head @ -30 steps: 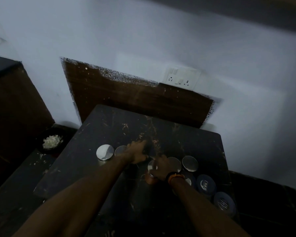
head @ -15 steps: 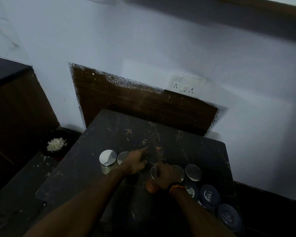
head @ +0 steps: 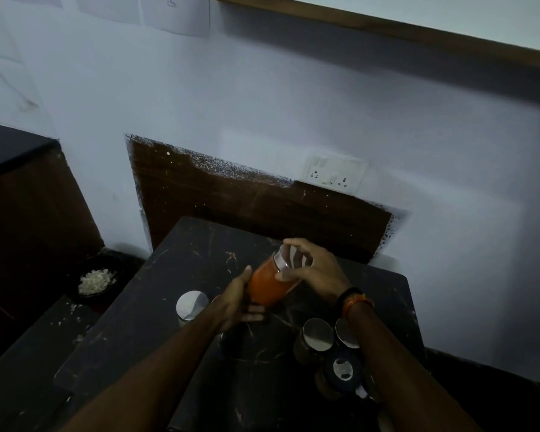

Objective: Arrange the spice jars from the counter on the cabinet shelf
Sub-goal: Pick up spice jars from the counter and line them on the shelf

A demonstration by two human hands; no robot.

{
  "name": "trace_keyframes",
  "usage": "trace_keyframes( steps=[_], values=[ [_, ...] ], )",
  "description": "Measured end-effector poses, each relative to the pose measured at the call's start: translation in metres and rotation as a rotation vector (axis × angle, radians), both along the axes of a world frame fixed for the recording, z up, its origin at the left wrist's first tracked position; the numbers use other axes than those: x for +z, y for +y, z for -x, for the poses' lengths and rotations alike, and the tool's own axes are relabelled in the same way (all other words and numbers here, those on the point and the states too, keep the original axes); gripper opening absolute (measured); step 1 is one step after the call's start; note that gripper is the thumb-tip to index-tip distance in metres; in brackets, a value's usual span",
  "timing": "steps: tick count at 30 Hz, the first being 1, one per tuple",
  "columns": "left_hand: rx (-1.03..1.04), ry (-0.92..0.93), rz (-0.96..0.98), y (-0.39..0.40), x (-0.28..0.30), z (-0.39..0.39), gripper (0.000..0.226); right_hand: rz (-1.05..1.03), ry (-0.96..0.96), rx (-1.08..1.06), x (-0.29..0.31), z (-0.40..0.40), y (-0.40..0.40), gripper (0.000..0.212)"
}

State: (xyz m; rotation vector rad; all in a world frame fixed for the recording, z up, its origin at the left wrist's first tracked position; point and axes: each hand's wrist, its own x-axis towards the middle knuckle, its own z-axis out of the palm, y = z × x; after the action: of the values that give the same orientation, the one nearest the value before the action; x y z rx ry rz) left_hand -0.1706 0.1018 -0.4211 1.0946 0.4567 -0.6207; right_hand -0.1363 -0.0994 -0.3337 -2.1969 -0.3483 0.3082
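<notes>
A jar of orange spice (head: 267, 286) with a silver lid is held tilted above the dark counter (head: 181, 263). My right hand (head: 317, 269) grips its lid end and my left hand (head: 237, 299) cups its bottom. A silver-lidded jar (head: 191, 306) stands on the counter to the left of my left hand. To the right, under my right forearm, stand two silver-lidded jars (head: 317, 336) and a dark-lidded jar (head: 340, 371).
A dark bowl of white bits (head: 95, 280) sits on the lower surface at the left. A wall socket plate (head: 335, 174) is above a brown wooden panel (head: 231, 201) behind the counter. A brown ledge (head: 387, 31) crosses the wall high up.
Both hands were down among the jars on the counter; now they have lifted the orange spice jar up off it and tilted it. The view has tipped upward.
</notes>
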Motion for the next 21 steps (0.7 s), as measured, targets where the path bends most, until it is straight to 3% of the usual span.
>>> trace_keyframes(
  steps=[3,7,14,21],
  values=[
    [-0.029,0.104,0.391,-0.006,0.015,0.002,0.083,-0.198,0.01,-0.009,0.02,-0.002,0.002,0.072],
    [0.033,0.047,0.648,-0.017,0.051,0.003,0.076,-0.416,-0.02,-0.014,0.036,-0.006,0.001,0.067],
    [0.112,-0.234,0.68,-0.034,0.087,-0.008,0.064,-0.631,-0.113,-0.16,0.053,-0.012,-0.003,0.056],
    [0.13,-0.492,0.484,-0.048,0.111,-0.013,0.069,-0.653,-0.142,-0.325,0.066,-0.018,0.003,0.075]
  ],
)
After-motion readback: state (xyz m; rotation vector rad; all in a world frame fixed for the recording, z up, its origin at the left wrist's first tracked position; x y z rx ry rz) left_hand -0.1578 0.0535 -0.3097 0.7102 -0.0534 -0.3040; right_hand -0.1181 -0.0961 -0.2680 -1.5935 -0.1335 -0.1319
